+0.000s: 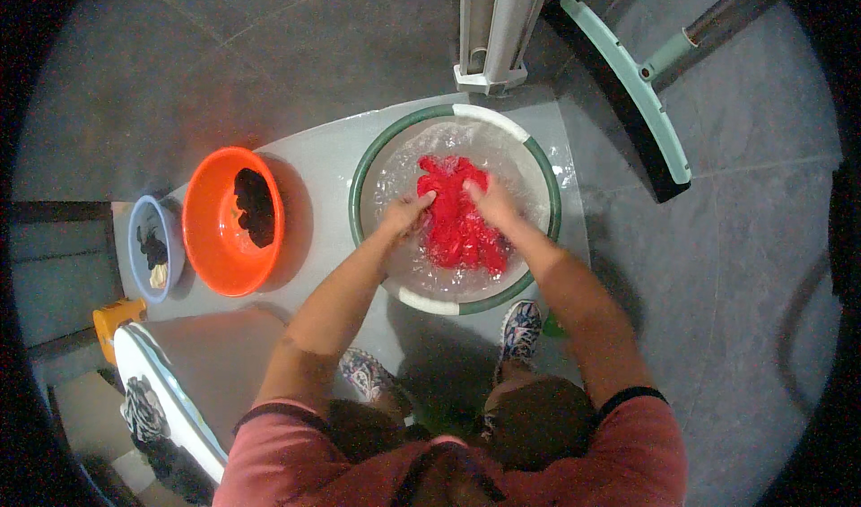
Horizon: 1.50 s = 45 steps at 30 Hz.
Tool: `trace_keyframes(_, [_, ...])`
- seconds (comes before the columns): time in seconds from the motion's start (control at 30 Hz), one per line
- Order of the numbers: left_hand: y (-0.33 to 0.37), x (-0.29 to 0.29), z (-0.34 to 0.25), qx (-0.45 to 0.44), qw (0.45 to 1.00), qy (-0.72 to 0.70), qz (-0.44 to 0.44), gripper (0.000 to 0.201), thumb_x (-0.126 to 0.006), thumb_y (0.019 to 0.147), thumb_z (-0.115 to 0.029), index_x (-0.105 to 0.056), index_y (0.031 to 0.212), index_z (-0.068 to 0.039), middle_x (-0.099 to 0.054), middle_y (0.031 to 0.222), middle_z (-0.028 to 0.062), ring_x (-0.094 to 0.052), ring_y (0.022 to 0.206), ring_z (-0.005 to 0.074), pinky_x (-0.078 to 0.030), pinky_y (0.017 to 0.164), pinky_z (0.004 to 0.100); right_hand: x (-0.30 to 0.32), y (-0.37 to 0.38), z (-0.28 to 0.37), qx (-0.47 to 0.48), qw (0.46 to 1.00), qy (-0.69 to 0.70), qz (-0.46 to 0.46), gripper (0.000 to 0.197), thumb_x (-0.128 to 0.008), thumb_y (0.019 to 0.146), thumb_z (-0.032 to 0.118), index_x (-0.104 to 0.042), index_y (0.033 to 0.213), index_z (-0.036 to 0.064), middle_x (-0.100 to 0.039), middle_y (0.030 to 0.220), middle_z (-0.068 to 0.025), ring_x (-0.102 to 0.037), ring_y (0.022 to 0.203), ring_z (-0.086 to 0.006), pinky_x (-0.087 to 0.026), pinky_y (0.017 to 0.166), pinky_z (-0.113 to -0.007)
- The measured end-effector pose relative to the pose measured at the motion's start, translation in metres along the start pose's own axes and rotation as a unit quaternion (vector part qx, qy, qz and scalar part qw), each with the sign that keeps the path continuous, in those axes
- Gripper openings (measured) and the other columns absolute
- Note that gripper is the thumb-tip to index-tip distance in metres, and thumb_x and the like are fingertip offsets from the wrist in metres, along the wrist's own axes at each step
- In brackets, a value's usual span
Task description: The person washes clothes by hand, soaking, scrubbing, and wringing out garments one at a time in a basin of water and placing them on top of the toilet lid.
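A bright red piece of cloth [457, 216] lies bunched up in rippling water, inside a round basin [387, 130] with a green and white rim. On its left side my left hand [408, 213] grips the cloth, thumb on top and the other fingers mostly hidden. My right hand [491, 200] holds the cloth's upper right part, its fingers partly sunk in the folds. The cloth's full shape cannot be made out.
An orange basin [208, 269] with dark cloth and a smaller blue basin [177, 265] stand to the left. A floor squeegee [628, 90] lies at the upper right. A white post [491, 77] rises behind the basin. Clothes [148, 417] hang over a white edge at lower left.
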<state>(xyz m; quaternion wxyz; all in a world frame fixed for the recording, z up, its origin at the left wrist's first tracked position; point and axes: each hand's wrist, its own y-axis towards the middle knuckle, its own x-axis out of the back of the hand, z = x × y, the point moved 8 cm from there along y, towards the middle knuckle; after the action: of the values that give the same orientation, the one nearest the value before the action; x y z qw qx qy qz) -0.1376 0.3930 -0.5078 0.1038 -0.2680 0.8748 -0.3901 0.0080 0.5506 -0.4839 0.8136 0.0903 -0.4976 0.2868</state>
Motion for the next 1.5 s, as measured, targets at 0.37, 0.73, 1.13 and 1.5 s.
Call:
trace_keyframes(0.37, [0.005,0.018,0.006,-0.171,0.983,0.049,-0.037,0.034,-0.058,0.082,-0.026,-0.061,0.108,-0.003,-0.067,0.098,0.0125,-0.064,0.088,0.0248,-0.05,0.08,0.0352,0.018,-0.024,0.056,0.103,0.94,0.105,0.307,0.059,-0.066,0.076,0.031,-0.045,0.126,0.0061,-0.049,0.126,-0.0264,-0.049,0.115,-0.0387,-0.04,0.097,-0.041])
trace_keyframes(0.73, [-0.013,0.013,0.009,-0.021,0.99,-0.137,-0.022,0.042,-0.049,0.08,-0.004,-0.053,0.122,-0.002,-0.063,0.108,0.0142,-0.062,0.096,0.0281,-0.05,0.08,0.0382,0.015,0.013,0.025,-0.021,0.978,0.206,0.003,0.03,-0.057,0.087,0.025,-0.056,0.11,0.005,-0.062,0.101,-0.0203,-0.059,0.095,-0.0351,-0.046,0.082,-0.042])
trace_keyframes(1.13, [-0.03,-0.025,-0.02,0.102,0.922,-0.329,0.179,0.049,-0.033,0.093,-0.034,-0.042,0.133,-0.006,-0.048,0.13,0.0166,-0.049,0.117,0.0302,-0.041,0.1,0.046,0.063,-0.067,0.166,0.204,0.926,0.31,0.072,0.022,-0.053,0.081,0.013,-0.06,0.1,0.0062,-0.058,0.098,-0.015,-0.059,0.087,-0.0353,-0.047,0.079,-0.043])
trace_keyframes(1.5, [-0.05,-0.059,-0.046,0.091,0.938,-0.301,0.147,0.039,-0.047,0.094,-0.032,-0.052,0.119,-0.003,-0.061,0.109,0.0149,-0.061,0.097,0.0262,-0.049,0.088,0.0444,0.03,0.018,0.052,0.099,0.994,0.039,-0.006,0.028,-0.061,0.081,0.035,-0.063,0.097,0.0116,-0.059,0.102,-0.0159,-0.059,0.088,-0.039,-0.048,0.078,-0.047])
